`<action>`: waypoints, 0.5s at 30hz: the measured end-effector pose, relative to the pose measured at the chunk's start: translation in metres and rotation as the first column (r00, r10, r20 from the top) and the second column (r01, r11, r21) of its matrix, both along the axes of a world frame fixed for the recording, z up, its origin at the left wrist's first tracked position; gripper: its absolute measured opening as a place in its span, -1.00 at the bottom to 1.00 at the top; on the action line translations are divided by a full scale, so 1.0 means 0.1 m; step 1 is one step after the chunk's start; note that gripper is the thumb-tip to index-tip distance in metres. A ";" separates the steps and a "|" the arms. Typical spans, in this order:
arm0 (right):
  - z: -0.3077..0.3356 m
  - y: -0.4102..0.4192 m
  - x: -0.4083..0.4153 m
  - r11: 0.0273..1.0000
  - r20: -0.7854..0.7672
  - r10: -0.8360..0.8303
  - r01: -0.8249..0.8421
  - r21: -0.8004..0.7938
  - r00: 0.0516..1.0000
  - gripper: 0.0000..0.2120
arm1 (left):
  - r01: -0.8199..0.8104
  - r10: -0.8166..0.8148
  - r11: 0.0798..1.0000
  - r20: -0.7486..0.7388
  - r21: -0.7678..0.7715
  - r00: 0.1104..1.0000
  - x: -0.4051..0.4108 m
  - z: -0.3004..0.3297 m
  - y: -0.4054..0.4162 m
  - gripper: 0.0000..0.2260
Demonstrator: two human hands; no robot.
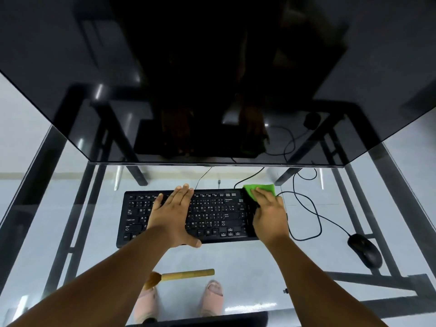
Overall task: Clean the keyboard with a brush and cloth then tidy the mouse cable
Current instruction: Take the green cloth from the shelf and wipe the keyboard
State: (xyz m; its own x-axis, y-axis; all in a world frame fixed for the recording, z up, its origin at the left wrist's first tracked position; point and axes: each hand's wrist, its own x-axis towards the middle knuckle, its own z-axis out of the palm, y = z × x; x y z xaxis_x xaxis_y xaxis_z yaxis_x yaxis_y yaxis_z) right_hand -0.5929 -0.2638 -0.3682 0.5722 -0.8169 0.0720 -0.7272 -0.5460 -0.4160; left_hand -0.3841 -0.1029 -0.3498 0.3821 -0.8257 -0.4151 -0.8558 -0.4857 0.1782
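A black keyboard lies on the glass desk in front of me. My left hand rests flat on its left half, fingers spread, holding nothing. My right hand presses a green cloth onto the keyboard's far right end. A wooden-handled brush lies on the glass near the front, bristles pointing left. The black mouse sits to the right, and its cable runs in loose loops between it and the keyboard.
A large dark monitor hangs over the back of the desk, close above the keyboard. The desk's black metal frame and my feet show through the glass. A small dark object lies near the front right.
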 end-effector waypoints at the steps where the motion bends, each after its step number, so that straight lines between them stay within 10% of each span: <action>1: 0.01 -0.01 0.07 0.999 -0.018 -0.051 0.051 0.013 0.999 -0.45 | 0.000 0.000 1.000 0.000 0.000 1.000 0.00 0.01 0.01 0.24; 9: 0.05 0.26 0.26 0.925 0.000 0.367 -0.365 0.106 0.930 -0.42 | -0.054 0.059 0.991 0.031 -0.126 0.998 -0.01 -0.05 0.28 0.16; 15: 0.01 0.30 0.35 0.998 0.003 0.048 -0.048 0.049 0.999 -0.46 | -0.125 0.131 0.974 0.023 -0.191 0.991 0.21 -0.09 0.67 0.10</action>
State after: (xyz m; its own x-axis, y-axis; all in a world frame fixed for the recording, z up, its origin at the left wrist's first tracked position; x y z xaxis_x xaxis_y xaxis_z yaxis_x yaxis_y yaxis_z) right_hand -0.5578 -0.2338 -0.3668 0.6110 -0.7909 0.0340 -0.6995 -0.5595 -0.4446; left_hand -0.3632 -0.0354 -0.3588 0.5013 -0.8310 -0.2412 -0.7959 -0.5522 0.2482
